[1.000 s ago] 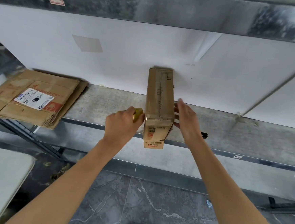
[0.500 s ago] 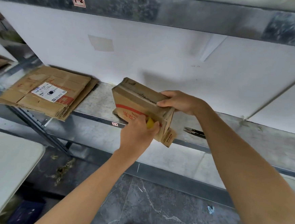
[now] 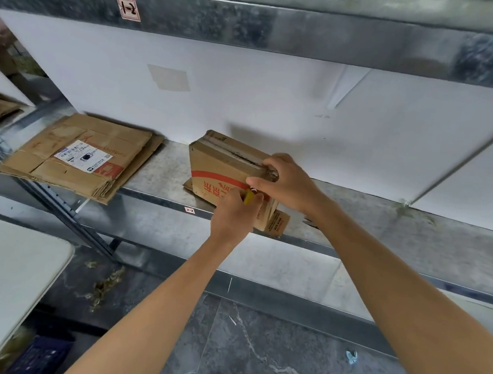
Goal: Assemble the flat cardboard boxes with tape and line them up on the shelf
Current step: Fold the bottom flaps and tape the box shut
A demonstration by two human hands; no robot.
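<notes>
A small brown cardboard box (image 3: 220, 167) with red print stands on the metal shelf (image 3: 163, 177), turned at an angle, its taped seam on top and loose flaps at its near end. My right hand (image 3: 287, 181) grips the box's top near corner, thumb on the printed side. My left hand (image 3: 234, 215) is curled round a small yellow object (image 3: 249, 196), pressed against the box's printed face. What the yellow object is cannot be made out.
A stack of flattened cardboard boxes (image 3: 79, 159) lies on the shelf to the left, overhanging its front edge. Something dark (image 3: 310, 221) lies on the shelf behind my right wrist. A white table (image 3: 5, 280) stands at lower left. An upper shelf beam (image 3: 281, 33) runs overhead.
The box was swung from end-on to angled with its printed side toward me and set further left on the shelf. My right hand moved from its side to its top corner.
</notes>
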